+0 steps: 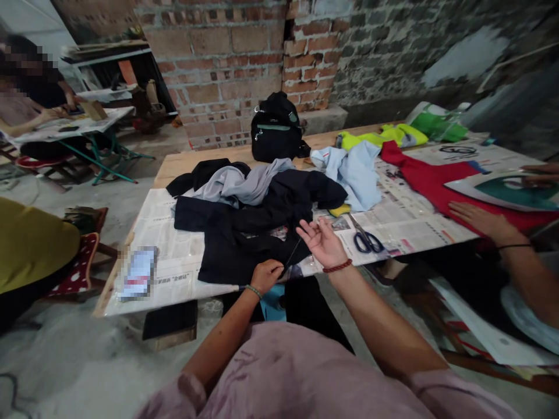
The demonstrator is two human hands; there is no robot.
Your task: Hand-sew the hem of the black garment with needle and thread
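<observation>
Lower centre, the person's left hand (pixel 266 276), back upward, pinches the black cloth (pixel 227 256) at its near edge. Right of it, the right hand (pixel 323 243) is raised palm-up, fingers loosely curled; whether they grip the thread (pixel 293 254) slanting between is unclear.

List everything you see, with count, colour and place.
Table: one, brown, centre
Dark clothes: count unclear, black, centre
Grey cloth: one, grey, atop dark clothes
Backpack: one, black, far edge
Scissors: one pair, navy handles, right
Blue cloth: one, pale blue, beyond scissors
Neon cloth: one, yellow, far right
Red cloth: one, red, right
Iron: one, white-green, on red cloth
Blurred slab: one, pale, left
Second table: one, whitish, back left
Wall: one, mixed brick, behind
Co-workers: at least three, mixed clothing, both sides
Thread: one, dark, lower centre
Left hand: one, green bracelet, near edge
Right hand: one, red bracelet, above dark clothes
</observation>
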